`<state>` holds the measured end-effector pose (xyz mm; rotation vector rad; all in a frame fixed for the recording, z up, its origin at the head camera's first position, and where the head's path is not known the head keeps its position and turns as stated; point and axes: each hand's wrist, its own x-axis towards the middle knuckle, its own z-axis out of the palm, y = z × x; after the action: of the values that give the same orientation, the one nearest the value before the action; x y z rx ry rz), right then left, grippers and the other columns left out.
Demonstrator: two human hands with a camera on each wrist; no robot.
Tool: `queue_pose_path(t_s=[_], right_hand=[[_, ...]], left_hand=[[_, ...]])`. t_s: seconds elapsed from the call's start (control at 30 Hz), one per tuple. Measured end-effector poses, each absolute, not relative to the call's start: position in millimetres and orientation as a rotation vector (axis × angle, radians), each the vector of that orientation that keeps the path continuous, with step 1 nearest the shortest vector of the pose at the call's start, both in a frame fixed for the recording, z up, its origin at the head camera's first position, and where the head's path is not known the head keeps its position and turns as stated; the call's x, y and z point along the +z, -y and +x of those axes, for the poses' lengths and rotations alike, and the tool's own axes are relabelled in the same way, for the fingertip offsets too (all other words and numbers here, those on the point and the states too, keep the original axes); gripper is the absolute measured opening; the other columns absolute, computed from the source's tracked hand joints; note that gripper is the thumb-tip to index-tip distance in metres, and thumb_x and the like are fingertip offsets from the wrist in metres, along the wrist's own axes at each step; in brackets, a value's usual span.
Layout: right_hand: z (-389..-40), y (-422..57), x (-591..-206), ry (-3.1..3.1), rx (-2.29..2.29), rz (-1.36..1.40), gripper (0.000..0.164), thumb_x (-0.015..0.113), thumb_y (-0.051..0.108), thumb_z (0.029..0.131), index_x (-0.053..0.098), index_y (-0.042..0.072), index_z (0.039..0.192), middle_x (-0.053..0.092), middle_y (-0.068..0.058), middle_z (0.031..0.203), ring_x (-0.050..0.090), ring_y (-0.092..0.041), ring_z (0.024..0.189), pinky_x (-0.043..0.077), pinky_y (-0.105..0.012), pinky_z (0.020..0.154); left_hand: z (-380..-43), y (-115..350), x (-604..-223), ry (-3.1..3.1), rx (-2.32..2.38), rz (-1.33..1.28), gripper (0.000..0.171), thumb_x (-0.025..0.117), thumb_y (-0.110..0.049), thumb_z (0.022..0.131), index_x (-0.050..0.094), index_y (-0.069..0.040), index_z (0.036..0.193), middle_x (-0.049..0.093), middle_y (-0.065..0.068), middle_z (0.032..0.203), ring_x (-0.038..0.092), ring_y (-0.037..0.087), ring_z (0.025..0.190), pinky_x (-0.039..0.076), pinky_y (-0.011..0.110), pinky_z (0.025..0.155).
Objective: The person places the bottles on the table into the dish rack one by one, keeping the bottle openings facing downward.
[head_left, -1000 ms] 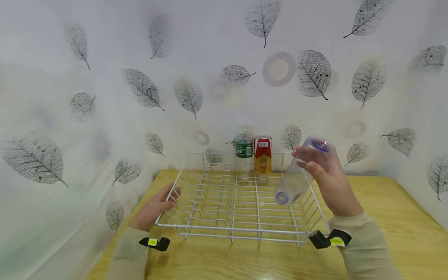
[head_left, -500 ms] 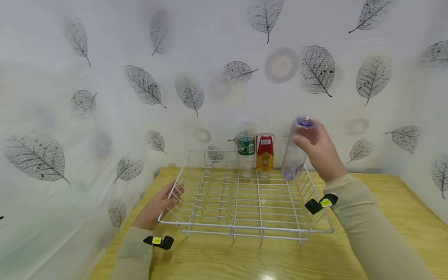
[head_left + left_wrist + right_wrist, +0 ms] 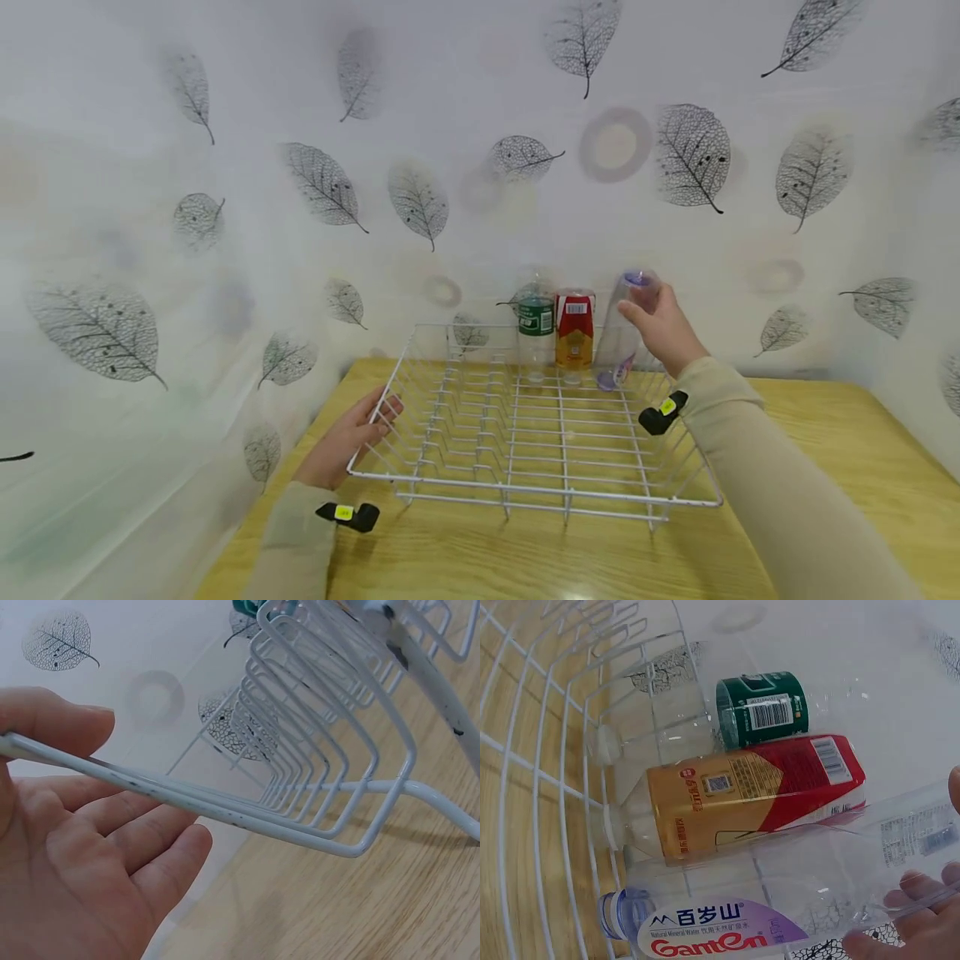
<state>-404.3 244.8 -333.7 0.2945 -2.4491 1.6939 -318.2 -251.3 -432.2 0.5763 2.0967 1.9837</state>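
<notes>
My right hand (image 3: 669,327) grips a clear plastic water bottle (image 3: 613,337) near its base. The bottle stands upside down at the back right of a white wire dish rack (image 3: 525,487), cap low by the wires. Its purple and white Ganten label (image 3: 720,930) shows in the right wrist view. Left of it, a bottle with a red and gold label (image 3: 574,329) and a clear bottle with a green label (image 3: 536,321) also stand cap down. My left hand (image 3: 345,437) holds the rack's left rim, thumb (image 3: 60,724) above and fingers below.
The rack stands on a yellow wood-grain table (image 3: 450,558). A row of bent wire dividers (image 3: 487,408) runs along its left half. A pale leaf-patterned curtain (image 3: 465,108) hangs close behind the table and down the left side.
My right hand has carried the bottle back and left, turning it from a slant to nearly upright, cap down, beside the other bottles. The left hand stays on the rim.
</notes>
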Motion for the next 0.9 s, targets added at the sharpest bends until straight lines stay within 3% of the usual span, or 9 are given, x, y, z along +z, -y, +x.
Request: queue_pose_path(t_s=[0.17,0.3,0.47,0.6,0.9], right_hand=[[-410.5,-244.0,-332.5,2.501,1.609,0.282,0.086,0.051,0.049,0.092,-0.001,0.012,0.150,0.023,-0.015,0.150,0.020,-0.034,0.137,0.022,-0.054,0.107],[-414.2,-242.7,-329.1,2.565,1.496,0.278,0.086,0.051,0.049,0.092,-0.002,0.016,0.151,0.028,-0.017,0.146,0.026,-0.036,0.134,0.027,-0.056,0.104],[-419.5,-243.7,-327.3,2.654,1.363,0.269,0.084,0.049,0.046,0.094,-0.004,0.014,0.151,0.027,-0.020,0.148,0.027,-0.038,0.134,0.027,-0.057,0.103],[-420.5,-247.2,-331.0,2.729,1.289,0.244,0.079,0.045,0.041,0.097,-0.006,0.012,0.151,0.022,-0.021,0.150,0.025,-0.039,0.134,0.027,-0.057,0.103],[-411.3,-255.4,-340.9,2.790,1.276,0.229,0.089,0.042,0.059,0.091,-0.006,0.013,0.151,0.019,-0.021,0.151,0.024,-0.041,0.134,0.026,-0.060,0.102]], left_hand=[[-318.8,250.9,-432.6,-2.090,1.985,0.564,0.067,0.042,0.001,0.096,0.007,-0.011,0.152,0.023,0.027,0.145,0.021,0.044,0.133,0.023,0.055,0.106],[-320.0,250.6,-431.9,-2.092,1.980,0.570,0.067,0.043,0.001,0.095,0.010,-0.012,0.151,0.026,0.028,0.142,0.023,0.045,0.131,0.026,0.054,0.105],[-321.1,249.2,-432.3,-2.100,1.967,0.591,0.066,0.042,0.003,0.095,0.009,-0.011,0.151,0.025,0.030,0.140,0.024,0.045,0.130,0.032,0.047,0.103],[-321.1,248.2,-433.1,-2.089,1.969,0.579,0.066,0.041,0.002,0.095,0.009,-0.012,0.151,0.025,0.029,0.141,0.023,0.045,0.131,0.030,0.049,0.104],[-320.0,249.4,-435.3,-2.067,1.964,0.547,0.066,0.041,0.000,0.096,0.007,-0.013,0.152,0.020,0.026,0.147,0.020,0.043,0.134,0.021,0.055,0.106]])
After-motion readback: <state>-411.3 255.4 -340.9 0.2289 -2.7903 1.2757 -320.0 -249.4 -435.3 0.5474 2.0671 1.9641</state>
